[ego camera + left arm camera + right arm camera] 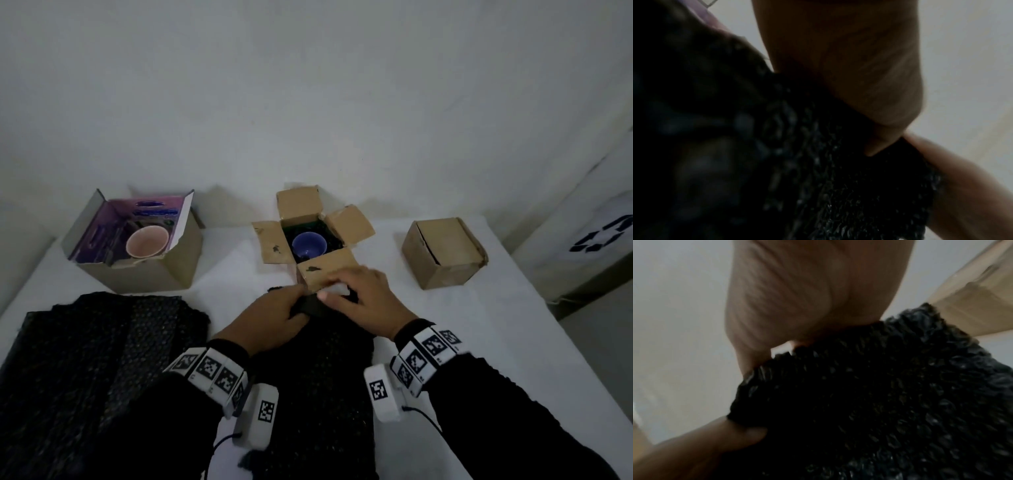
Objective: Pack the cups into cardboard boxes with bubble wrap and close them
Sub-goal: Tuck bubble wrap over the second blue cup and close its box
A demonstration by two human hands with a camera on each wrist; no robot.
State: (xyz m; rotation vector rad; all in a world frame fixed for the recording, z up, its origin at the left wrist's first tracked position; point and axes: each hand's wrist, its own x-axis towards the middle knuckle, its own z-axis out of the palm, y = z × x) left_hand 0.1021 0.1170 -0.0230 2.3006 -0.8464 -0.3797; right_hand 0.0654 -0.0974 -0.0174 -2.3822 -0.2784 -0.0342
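A blue cup [309, 244] sits in the open middle cardboard box [267, 240] on dark padding. A pink cup [148, 241] stands in the open left box [171, 270]. In front of the middle box, my left hand [270, 317] and right hand [359, 301] both pinch the far edge of a sheet of black bubble wrap [322, 370]. The wrist views show the bubble wrap [838, 186] held between thumb and fingers, and the same wrap [879, 402] gripped from the other side, with a cardboard flap [972, 308] behind.
A shut cardboard box [443, 251] stands at the right of the white table [496, 325]. More black bubble wrap [96, 349] lies folded at the near left. A white bin with a recycling mark [596, 236] stands beyond the table's right edge.
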